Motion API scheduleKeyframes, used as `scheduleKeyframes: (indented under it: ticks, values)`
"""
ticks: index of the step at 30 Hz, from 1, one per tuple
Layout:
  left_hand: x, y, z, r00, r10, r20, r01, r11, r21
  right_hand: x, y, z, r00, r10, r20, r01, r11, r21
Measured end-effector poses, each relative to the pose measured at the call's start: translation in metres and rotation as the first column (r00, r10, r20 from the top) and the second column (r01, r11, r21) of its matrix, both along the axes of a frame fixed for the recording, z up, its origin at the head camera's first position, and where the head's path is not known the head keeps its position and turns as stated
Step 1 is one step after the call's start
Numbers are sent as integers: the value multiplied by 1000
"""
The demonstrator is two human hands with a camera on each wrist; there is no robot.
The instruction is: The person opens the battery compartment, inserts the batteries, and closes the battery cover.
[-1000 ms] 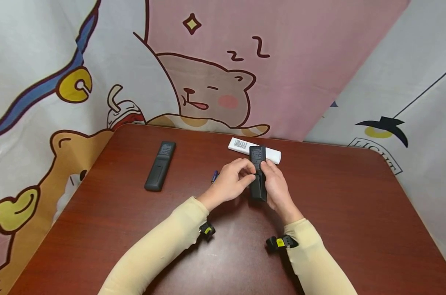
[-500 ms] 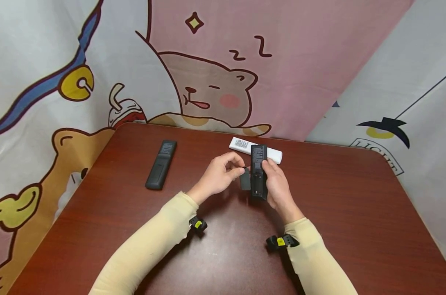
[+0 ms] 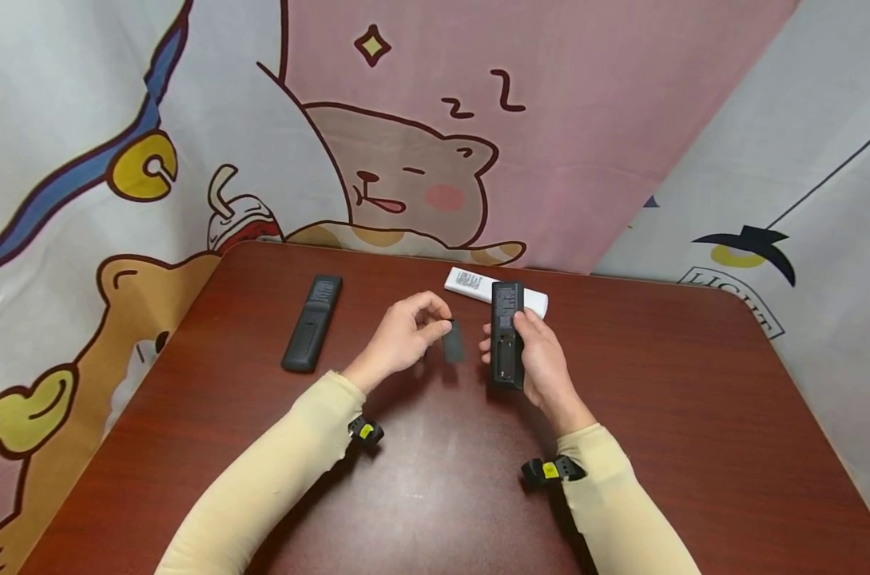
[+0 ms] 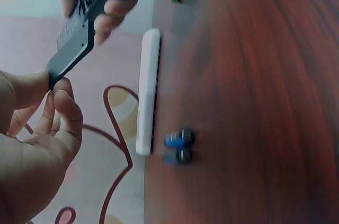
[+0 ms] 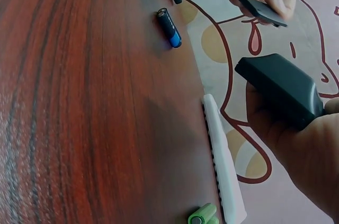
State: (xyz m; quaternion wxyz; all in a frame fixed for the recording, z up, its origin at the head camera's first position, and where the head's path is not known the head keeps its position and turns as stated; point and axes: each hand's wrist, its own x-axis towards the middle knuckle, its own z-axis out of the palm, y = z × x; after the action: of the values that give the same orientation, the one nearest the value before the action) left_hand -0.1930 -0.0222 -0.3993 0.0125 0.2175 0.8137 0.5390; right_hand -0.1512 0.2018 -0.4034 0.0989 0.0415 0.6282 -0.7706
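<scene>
"While the white remote [image 3: 470, 281] lies label side up on the table [image 3: 435, 495], where are the hands relative to it?"

"Both are on its near side. The right hand [image 3: 545, 363] grips a black remote [image 3: 506, 321] raised off the table; from the head view, that one's upper part overlaps the white remote."

"Which face shows?"

"Its back, with the battery compartment [image 3: 506, 358] uncovered below the printed text."

"And the left hand [image 3: 400, 331]?"

"Pinching the thin, dark battery cover [image 3: 452, 343] by one end, in front of the white remote's left end. In the head view, the cover hangs clear of the gripped remote."

"What else is lying about?"

"Blue batteries [image 4: 184, 138] near the white remote's left end, on its near side, and green batteries [image 5: 198, 215] by its right end. Well to its left, a second black remote [image 3: 312, 323] lies back up, its compartment covered."
</scene>
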Motion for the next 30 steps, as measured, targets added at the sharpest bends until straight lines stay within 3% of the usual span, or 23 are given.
scheduleKeyframes:
  ticks: [15, 23, 30]
  values:
    - [-19, -53, -6, 992, 123, 20, -120, 986, -112, -2, -1, -1, 1000, -13, 13, 14, 1000, -13]
    - [-23, -63, -11, 988, 153, 10, -149, 973, -178, 0, 4, 1, 1000, -9, 2, 9, 1000, 7]
    - [-23, -68, -18, 986, 153, 64, -130, 952, -276, 5, 6, 0, 1000, -10, -2, 10, 1000, 0]
